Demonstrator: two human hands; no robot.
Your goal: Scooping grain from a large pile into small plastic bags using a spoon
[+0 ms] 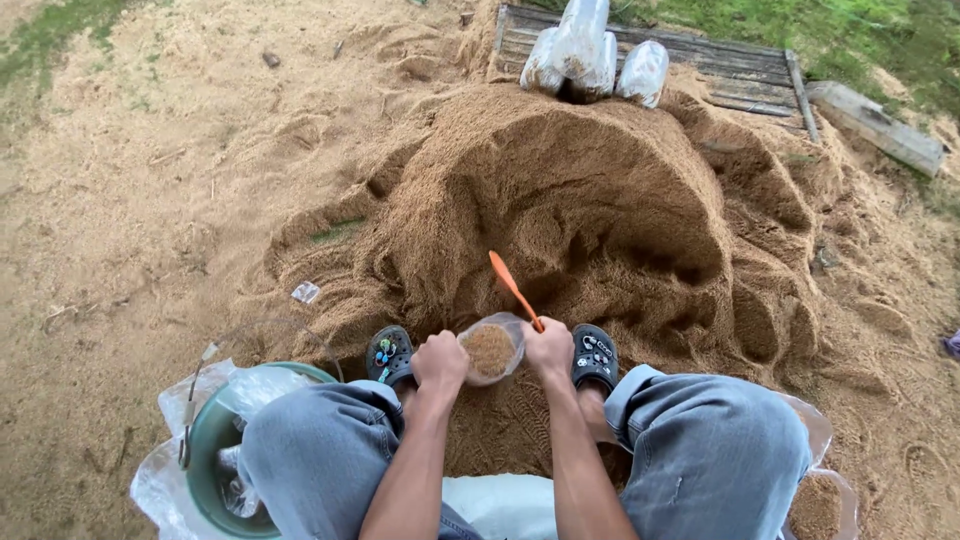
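Note:
I squat in front of a big heap of brown sawdust (590, 200). Between my knees stands a clear plastic bag (491, 348), open at the top and filled with sawdust. My left hand (438, 362) grips the bag's left rim. At the right rim, my right hand (549, 348) also holds an orange scoop handle (513, 288) that slants up and to the left over the heap.
Three filled clear bags (590, 55) stand on a wooden pallet (740, 70) behind the heap. A green bucket (215, 450) with plastic sheets sits at my left knee. Another sawdust-filled bag (820, 500) lies at my right. My black clogs (594, 356) rest at the heap's foot.

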